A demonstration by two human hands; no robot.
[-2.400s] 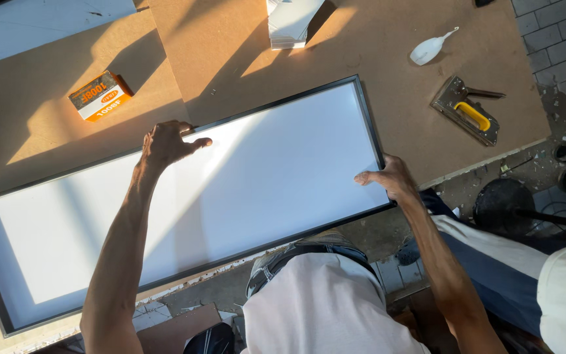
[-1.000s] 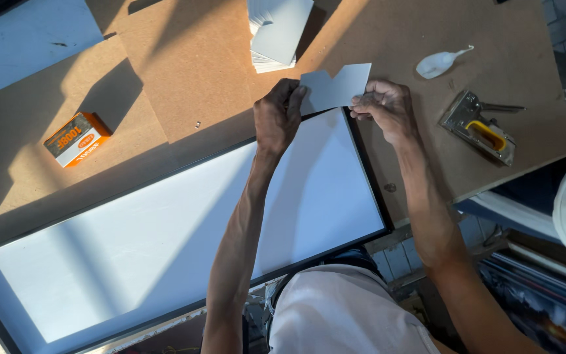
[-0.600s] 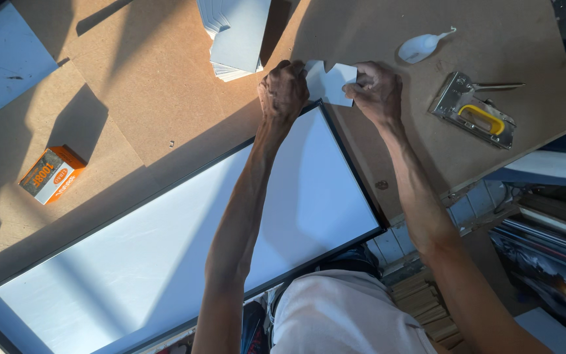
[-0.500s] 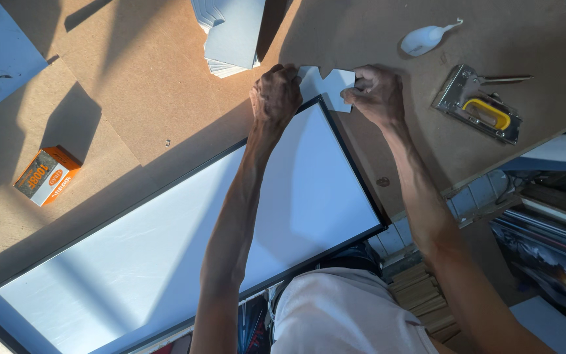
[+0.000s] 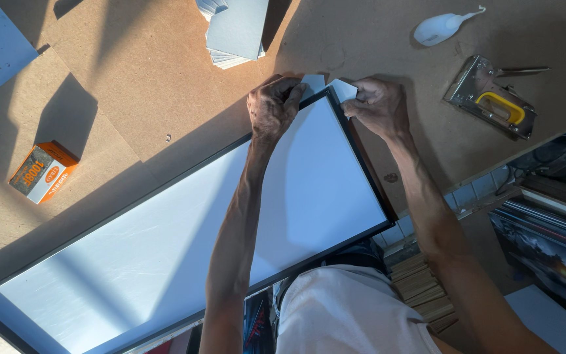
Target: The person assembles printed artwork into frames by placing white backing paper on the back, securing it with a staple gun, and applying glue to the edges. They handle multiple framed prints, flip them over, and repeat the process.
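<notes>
Both hands are up at the far corner of the long black frame (image 5: pixel 355 154). The left hand (image 5: pixel 271 108) is curled over the top edge, and the right hand (image 5: pixel 376 105) is pinching a small white corner piece (image 5: pixel 342 90) right onto the tip. The frame's long axis runs diagonally down-left across the brown surface (image 5: pixel 132 85), so the corner sits between the hands, touching both.
</notes>
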